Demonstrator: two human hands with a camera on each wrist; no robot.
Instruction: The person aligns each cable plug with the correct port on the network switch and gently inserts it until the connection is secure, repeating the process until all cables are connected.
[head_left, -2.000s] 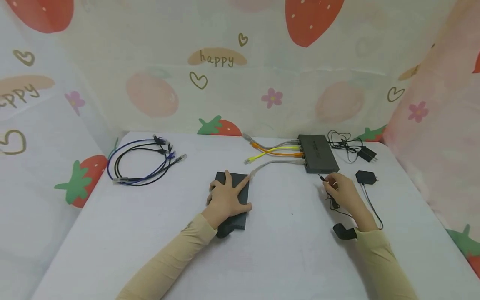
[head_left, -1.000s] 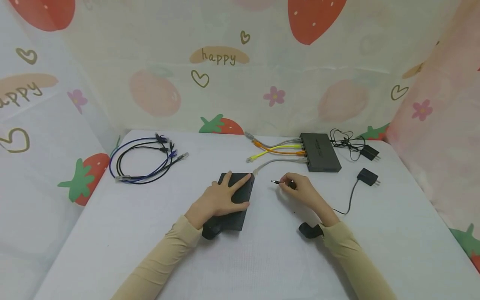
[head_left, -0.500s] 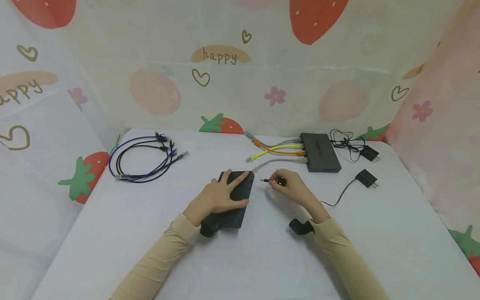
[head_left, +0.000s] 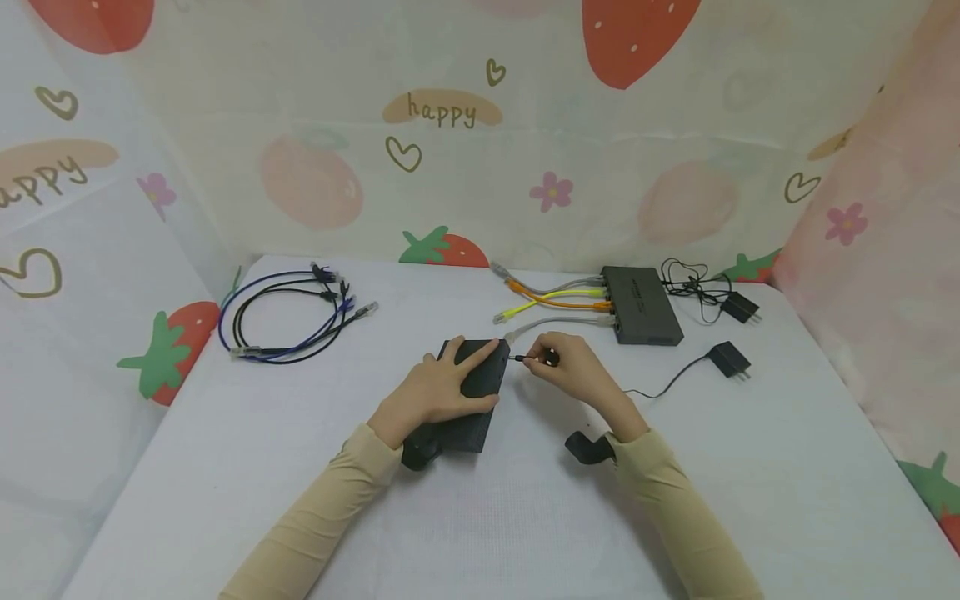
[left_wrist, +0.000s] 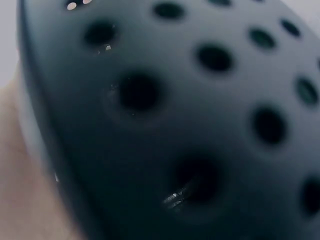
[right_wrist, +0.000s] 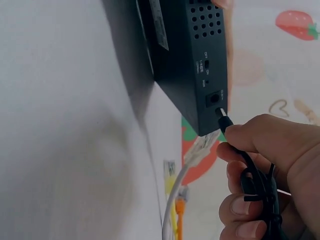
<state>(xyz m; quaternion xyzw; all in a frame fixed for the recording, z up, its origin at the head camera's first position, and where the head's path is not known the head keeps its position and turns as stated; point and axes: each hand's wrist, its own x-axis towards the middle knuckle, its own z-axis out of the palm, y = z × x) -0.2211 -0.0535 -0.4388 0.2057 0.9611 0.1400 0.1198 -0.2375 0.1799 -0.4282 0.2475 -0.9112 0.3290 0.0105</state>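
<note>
Having shifted left over the past half second, the right hand [head_left: 566,367] is bringing a black power plug [right_wrist: 226,123] to the far right corner of a black box [head_left: 467,435], its grip pinching the plug. The metal tip is sitting just beside a round socket [right_wrist: 214,98]. The box is lying mid-tabletop [head_left: 525,533] under the left hand [head_left: 438,392], whose fingers are spreading across it, while a gray cable [head_left: 558,320] is running to a second dark box [head_left: 643,307] farther right.

Black box [head_left: 482,379]: lay partly hidden under the left hand [head_left: 431,394].
Sleeves [head_left: 318,508]: ran off the bottom edge.
Lettering [head_left: 637,289] on far box [head_left: 652,321]: was too small to read.
</note>
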